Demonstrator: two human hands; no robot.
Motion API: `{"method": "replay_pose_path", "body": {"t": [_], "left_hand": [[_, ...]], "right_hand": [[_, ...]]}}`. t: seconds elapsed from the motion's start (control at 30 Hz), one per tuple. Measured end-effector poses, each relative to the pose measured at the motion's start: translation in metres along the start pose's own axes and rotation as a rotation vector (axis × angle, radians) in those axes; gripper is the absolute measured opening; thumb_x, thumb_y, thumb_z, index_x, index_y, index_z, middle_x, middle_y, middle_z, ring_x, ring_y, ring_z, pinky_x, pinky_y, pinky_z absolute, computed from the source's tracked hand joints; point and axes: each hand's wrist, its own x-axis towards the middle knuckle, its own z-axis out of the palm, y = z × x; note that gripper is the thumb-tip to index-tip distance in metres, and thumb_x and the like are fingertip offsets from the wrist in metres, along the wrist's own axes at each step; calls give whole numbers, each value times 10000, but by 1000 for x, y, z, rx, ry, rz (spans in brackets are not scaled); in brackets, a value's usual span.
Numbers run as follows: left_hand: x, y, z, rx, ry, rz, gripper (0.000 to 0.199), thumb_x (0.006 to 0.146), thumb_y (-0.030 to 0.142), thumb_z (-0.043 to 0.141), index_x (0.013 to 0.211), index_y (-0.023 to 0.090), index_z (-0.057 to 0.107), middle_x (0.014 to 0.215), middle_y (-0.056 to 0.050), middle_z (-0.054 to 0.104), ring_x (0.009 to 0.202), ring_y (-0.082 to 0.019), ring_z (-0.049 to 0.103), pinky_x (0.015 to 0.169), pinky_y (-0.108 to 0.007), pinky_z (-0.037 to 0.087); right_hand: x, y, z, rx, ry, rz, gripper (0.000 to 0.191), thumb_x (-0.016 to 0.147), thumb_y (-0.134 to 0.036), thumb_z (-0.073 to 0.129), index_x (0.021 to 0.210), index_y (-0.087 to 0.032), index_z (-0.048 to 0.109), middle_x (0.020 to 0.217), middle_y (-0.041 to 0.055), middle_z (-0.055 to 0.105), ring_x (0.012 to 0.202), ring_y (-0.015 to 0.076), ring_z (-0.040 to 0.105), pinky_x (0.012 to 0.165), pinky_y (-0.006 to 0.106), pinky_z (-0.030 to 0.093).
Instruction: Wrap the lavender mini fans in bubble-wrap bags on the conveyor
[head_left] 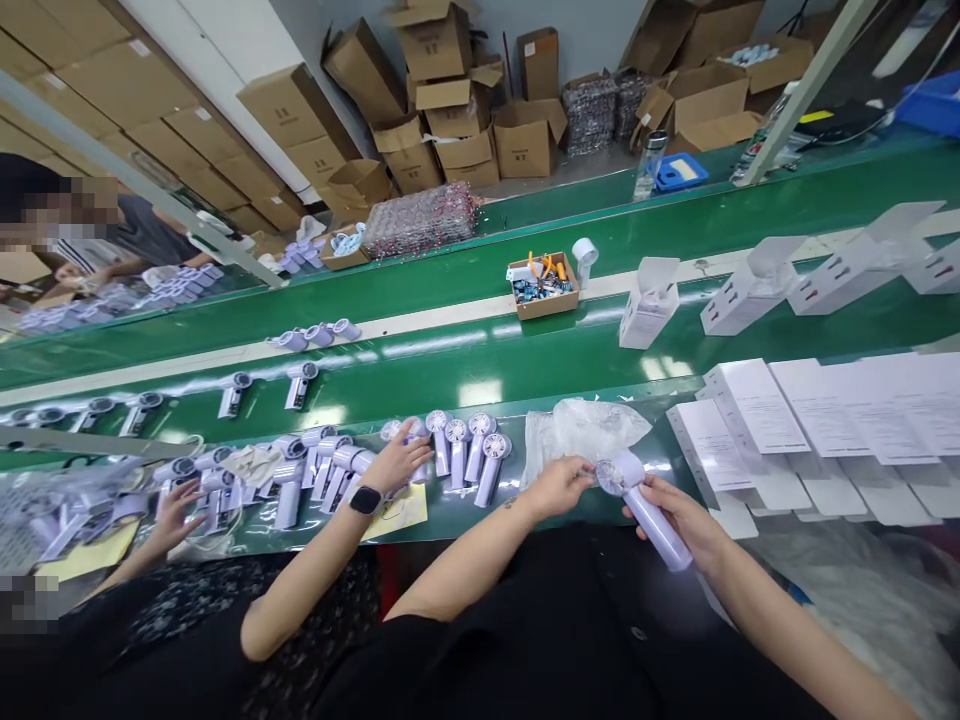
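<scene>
A lavender handheld fan (660, 525) is held tilted in front of my body, its round head toward the upper left. My right hand (684, 522) is closed around its handle just below the head. At the head's left edge my left hand (559, 488) is closed in a pinch; its fingertips meet the rim, and any small part between them is too small to make out. Just beyond my hands lies a clear plastic bag (585, 428). Several more lavender fans (491, 468) lie in a group on the green bench to the left.
White boxes (765, 405) are stacked at the right, with open white cartons (649, 305) behind. A small cardboard box (549, 300) of parts stands on the belt (435, 360). A co-worker's hand (401, 458) touches the fans at my left. Another person sits across the line.
</scene>
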Motion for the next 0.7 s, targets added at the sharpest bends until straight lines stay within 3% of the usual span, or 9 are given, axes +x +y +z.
{"method": "replay_pose_path", "body": {"t": [0.17,0.33,0.4,0.47,0.57,0.7], "left_hand": [[23,19,14,7,248,10,260,886,293,405,903,153,624,790,-38,632,750,-146,579,694,-255,465],[18,25,19,309,244,422,219,882,222,408,920,155,613,811,-67,611,784,-165,570,736,-296,477],[10,24,21,389,270,458,215,877,185,394,925,151,601,803,-74,608,768,-168,569,713,-299,482],[7,25,26,439,225,482,204,858,168,410,936,153,599,816,-78,613,784,-173,575,732,-305,483],[12,32,34,418,48,394,200,830,166,449,936,162,618,852,-74,632,824,-176,584,782,-305,473],[23,46,39,100,-62,-17,158,807,226,527,876,166,656,750,-18,642,691,-132,570,666,-239,456]], "right_hand": [[-2,-14,-5,-86,-83,16,469,752,-269,692,1144,-269,435,938,13,630,750,190,664,520,290,552],[-2,-23,-16,-36,-72,39,456,763,-259,673,1164,-236,457,840,17,636,694,176,657,484,269,544],[-3,-27,-19,-10,-20,45,428,748,-245,684,1122,-226,476,827,21,646,687,183,661,463,269,544],[-3,-30,-17,2,39,48,349,747,-225,680,1040,-217,491,792,23,655,662,187,663,448,270,543],[-3,-34,-9,52,157,60,206,776,-206,648,889,-209,476,699,22,653,573,165,645,468,264,549],[-2,-34,-7,156,245,101,181,779,-218,650,863,-202,490,688,32,661,563,153,640,521,249,556]]}}
